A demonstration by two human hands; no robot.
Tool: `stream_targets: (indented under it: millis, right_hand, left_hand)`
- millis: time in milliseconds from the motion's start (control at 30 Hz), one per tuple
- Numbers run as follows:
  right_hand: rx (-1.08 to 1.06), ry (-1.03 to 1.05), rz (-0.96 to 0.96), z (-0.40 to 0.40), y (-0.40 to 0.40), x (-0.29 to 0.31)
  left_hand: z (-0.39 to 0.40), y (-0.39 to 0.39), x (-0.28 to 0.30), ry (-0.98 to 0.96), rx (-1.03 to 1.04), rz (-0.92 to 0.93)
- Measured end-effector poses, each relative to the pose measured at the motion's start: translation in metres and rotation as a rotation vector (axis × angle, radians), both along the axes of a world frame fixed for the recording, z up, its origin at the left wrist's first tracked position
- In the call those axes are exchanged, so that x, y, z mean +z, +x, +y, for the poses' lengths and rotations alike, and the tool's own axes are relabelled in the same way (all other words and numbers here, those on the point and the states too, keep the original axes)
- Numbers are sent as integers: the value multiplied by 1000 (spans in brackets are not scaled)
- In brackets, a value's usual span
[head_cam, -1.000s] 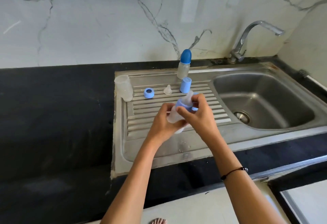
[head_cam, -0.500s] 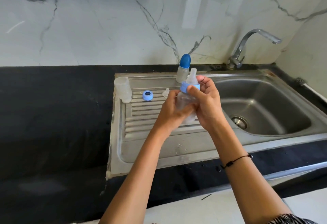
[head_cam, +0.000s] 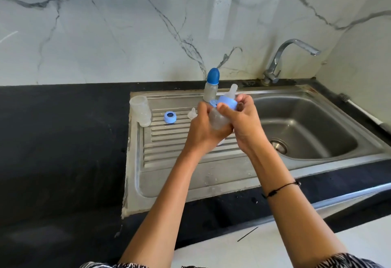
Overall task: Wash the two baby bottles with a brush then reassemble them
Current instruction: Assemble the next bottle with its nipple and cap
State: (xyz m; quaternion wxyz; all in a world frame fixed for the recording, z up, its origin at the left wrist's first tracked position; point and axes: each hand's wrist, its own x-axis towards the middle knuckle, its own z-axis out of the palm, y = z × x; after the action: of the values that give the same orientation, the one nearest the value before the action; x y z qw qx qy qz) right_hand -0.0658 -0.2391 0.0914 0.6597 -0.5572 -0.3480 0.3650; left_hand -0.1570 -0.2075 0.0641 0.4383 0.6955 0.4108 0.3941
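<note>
Since a second ago the bottle (head_cam: 219, 119) has risen off the drainer; left hand (head_cam: 203, 128) grips its body, right hand (head_cam: 243, 119) twists the collar (head_cam: 227, 102) — reassembly, likely nearly tight.

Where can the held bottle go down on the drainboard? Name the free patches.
Free: the near ribs and flat front of the drainboard, below the blue ring. Crowded: the back strip, with open bottle, ring, loose nipple and capped bottle.
</note>
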Motion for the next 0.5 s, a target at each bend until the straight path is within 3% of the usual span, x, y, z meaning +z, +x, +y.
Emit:
stream_targets:
  millis: [100,233,367,433,500]
  right_hand:
    - [-48,6,-39,-5,3,-4]
    - [93,76,238,-9,14,2]
    - [258,154,366,-13,21,2]
    - [294,156,352,-14,21,4]
    - [245,68,193,-15,19,5]
  left_hand:
    - [-2,3,-4,-20,-26,-29]
    - [-2,-4,-5,-208,-193,-279]
    - [-5,-10,-5,-337,-381,-467]
    - [-7,-10,-3,-310,-374,-407]
    - [-9,-10,0,-191,-261,-195]
